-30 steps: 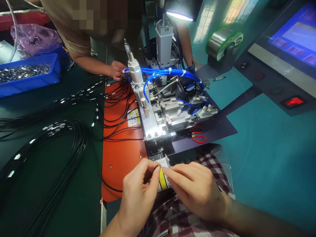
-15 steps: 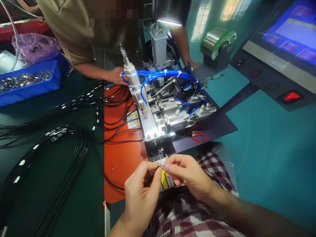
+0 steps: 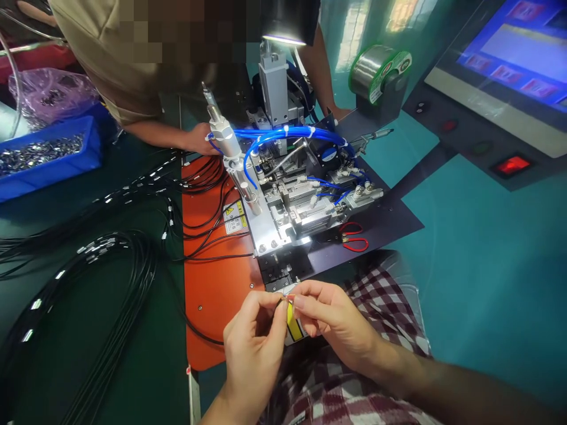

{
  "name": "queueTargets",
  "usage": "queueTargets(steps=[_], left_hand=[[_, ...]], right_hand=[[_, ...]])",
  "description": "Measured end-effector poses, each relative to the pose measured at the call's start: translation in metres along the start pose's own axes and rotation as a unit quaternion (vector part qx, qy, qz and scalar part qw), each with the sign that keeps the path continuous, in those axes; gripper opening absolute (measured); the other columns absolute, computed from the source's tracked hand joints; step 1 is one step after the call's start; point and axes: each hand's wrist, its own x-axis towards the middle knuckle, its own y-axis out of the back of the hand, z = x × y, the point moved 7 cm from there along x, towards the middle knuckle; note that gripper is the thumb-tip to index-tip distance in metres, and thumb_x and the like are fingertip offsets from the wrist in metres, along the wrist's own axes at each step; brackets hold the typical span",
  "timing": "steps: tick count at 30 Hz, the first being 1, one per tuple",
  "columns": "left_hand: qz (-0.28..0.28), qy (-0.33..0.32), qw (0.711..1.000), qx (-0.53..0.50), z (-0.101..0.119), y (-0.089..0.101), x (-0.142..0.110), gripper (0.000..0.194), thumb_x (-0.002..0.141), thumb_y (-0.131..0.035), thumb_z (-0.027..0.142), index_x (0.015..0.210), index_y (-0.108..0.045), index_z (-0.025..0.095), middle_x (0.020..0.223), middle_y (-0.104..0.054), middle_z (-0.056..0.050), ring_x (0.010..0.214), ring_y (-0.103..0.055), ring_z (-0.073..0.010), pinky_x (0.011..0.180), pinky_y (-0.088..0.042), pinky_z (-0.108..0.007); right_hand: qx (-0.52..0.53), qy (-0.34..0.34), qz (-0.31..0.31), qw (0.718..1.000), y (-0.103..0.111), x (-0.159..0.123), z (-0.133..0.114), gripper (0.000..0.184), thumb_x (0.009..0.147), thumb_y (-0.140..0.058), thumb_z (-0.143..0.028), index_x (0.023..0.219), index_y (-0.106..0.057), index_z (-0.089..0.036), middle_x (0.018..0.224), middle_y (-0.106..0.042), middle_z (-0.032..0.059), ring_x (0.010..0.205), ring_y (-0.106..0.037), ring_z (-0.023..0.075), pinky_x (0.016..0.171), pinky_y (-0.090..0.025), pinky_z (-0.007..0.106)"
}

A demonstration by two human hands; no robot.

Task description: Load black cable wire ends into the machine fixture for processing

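Observation:
Between thumb and forefinger, my left hand pinches a black cable close to its end. My right hand is closed on the thin wires at that cable end, one of them reddish. The fingertips of both hands nearly meet, so most of the wire ends are hidden. Just beyond my hands stands a metal machine with blue air tubes. Under my hands lies a white label with a yellow band. Red-handled scissors or snips rest beside the machine.
Black cables spread over the dark green table and orange plate. A blue bin of small metal parts sits left. A solder wire spool and control panel stand right. A co-worker's hand is behind the machine.
The view has shifted slightly, so the machine and table appear a little further left. My hands keep their pinch on the cable and wires, with only slight finger movement.

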Motion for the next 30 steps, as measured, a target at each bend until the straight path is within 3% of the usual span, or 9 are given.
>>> queueTargets(steps=[8, 12, 17, 22, 30], left_hand=[[0.001, -0.002, 1.000, 0.000, 0.002, -0.001, 0.000, 0.004, 0.083, -0.063, 0.021, 0.082, -0.060, 0.021, 0.066, -0.062, 0.004, 0.053, -0.060, -0.0100, 0.050, -0.050, -0.019], [-0.024, 0.071, 0.996, -0.043, -0.002, -0.004, 0.005, 0.011, 0.081, -0.066, 0.026, 0.079, -0.058, 0.019, 0.062, -0.060, 0.003, 0.049, -0.056, -0.0096, 0.045, -0.046, -0.018], [-0.075, 0.146, 0.979, -0.120, -0.006, -0.008, 0.010, 0.018, 0.080, -0.067, 0.032, 0.091, -0.061, 0.019, 0.065, -0.058, 0.004, 0.050, -0.051, -0.0075, 0.045, -0.041, -0.017], [-0.058, 0.186, 0.966, -0.168, -0.016, -0.008, 0.007, 0.016, 0.085, -0.063, 0.034, 0.086, -0.058, 0.019, 0.049, -0.053, 0.006, 0.046, -0.047, -0.0075, 0.045, -0.036, -0.017], [-0.032, 0.174, 0.958, -0.224, -0.014, -0.010, 0.003, 0.014, 0.089, -0.058, 0.031, 0.084, -0.055, 0.019, 0.051, -0.053, 0.006, 0.048, -0.047, -0.0076, 0.049, -0.038, -0.018]], right_hand=[[-0.009, 0.008, -0.003, 1.000, -0.001, 0.000, 0.001, 0.025, 0.072, -0.075, -0.035, 0.071, -0.064, -0.013, 0.063, -0.058, -0.0024, 0.045, -0.044, 0.0038, 0.047, -0.033, 0.019], [-0.042, 0.017, 0.008, 0.999, -0.001, 0.003, 0.001, 0.028, 0.071, -0.075, -0.038, 0.067, -0.061, -0.014, 0.055, -0.055, -0.0047, 0.042, -0.042, 0.0046, 0.046, -0.032, 0.020], [-0.067, 0.015, 0.007, 0.998, 0.000, 0.004, -0.001, 0.029, 0.070, -0.076, -0.040, 0.071, -0.062, -0.014, 0.049, -0.052, -0.0065, 0.042, -0.042, 0.0055, 0.046, -0.032, 0.020], [-0.062, 0.014, 0.005, 0.998, 0.000, 0.003, 0.002, 0.028, 0.071, -0.075, -0.039, 0.072, -0.062, -0.014, 0.054, -0.060, -0.0025, 0.044, -0.044, 0.0060, 0.046, -0.031, 0.020], [0.010, 0.008, 0.008, 1.000, -0.012, 0.000, 0.006, 0.022, 0.077, -0.069, -0.031, 0.069, -0.061, -0.012, 0.056, -0.060, 0.0010, 0.047, -0.044, 0.0069, 0.049, -0.030, 0.021]])
